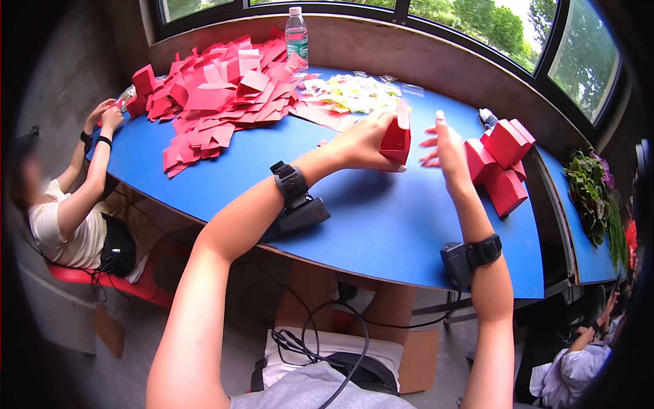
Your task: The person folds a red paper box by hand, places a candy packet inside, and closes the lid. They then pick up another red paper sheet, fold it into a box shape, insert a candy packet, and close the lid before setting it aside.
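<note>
My left hand (368, 142) is closed around a red paper box (396, 142), held upright above the blue table (354, 225). The box looks open at its front, and its inside shows. To its right, my right hand (444, 146) is raised with fingers apart, touching nothing. Just beyond it, several folded red boxes (504, 163) are stacked in a pile near the table's right edge. Behind my left hand lies a heap of small yellow and white packets (351, 92). A large pile of flat red paper pieces (218, 88) covers the back left.
A water bottle (296, 41) stands at the back by the window. At the far left a person (75, 211) sits with both hands at the table edge. Green plants (589, 194) lie on another table at right, with another person lower right. Black cables hang over my lap.
</note>
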Available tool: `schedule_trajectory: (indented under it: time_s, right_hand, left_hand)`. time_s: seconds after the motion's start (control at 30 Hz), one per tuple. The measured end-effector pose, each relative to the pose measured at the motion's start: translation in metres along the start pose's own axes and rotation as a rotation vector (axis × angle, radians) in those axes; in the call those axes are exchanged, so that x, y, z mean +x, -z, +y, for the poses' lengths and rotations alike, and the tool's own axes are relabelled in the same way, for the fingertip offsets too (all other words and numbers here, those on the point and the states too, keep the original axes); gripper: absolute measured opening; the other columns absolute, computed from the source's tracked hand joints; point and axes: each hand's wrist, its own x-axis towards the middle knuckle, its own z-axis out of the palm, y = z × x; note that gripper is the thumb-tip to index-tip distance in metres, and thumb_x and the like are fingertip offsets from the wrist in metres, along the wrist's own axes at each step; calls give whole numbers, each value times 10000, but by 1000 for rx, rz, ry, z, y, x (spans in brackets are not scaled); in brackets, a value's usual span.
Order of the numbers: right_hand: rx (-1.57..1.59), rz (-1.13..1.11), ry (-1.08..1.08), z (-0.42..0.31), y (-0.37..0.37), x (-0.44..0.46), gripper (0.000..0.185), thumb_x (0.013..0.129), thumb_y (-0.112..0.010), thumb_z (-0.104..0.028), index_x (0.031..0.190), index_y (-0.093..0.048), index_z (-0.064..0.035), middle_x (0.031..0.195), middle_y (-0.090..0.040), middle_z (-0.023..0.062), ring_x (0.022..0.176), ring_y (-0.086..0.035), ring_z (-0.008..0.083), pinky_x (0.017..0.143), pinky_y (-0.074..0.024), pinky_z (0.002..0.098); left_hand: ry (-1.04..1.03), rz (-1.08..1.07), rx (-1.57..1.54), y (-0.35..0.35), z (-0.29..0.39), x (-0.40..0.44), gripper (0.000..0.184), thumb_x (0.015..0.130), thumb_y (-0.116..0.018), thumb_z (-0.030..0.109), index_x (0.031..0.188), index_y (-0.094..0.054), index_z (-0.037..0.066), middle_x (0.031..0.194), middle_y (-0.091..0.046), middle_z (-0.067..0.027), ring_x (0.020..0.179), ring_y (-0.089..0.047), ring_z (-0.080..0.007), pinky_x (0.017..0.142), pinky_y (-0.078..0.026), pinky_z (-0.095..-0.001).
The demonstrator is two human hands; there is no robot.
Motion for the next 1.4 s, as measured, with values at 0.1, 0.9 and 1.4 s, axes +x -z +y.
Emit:
schedule_trajectory:
  time_s: [0.1,0.9,1.4]
  right_hand:
    - [31,136,580,-13,1,-6,244,864,-615,-232,963,-626,-8,881,-651,82,838,-613,139,690,-503,262]
    - [-276,-483,295,33,-12,4,720,776,-675,-443,1306,-415,-31,1120,-589,166,1073,-550,227,922,-426,347]
    - [43,-533,214,27,-15,-1,828,608,-808,-212,1277,-340,-72,1169,-486,103,1101,-494,200,944,-409,327]
  left_hand:
    - [110,-17,23,-4,-6,-2,822,582,-785,460,1145,-443,-32,1127,-499,-241,1042,-527,-372,868,-453,-409]
    - [-9,-12,-220,-22,-27,0,857,567,-816,421,1182,-412,-16,1122,-509,-216,1098,-505,-320,921,-421,-378]
    - [-26,-222,-240,-25,-25,-3,1271,572,-865,320,1418,38,28,1316,-361,-272,1230,-407,-340,1020,-356,-372]
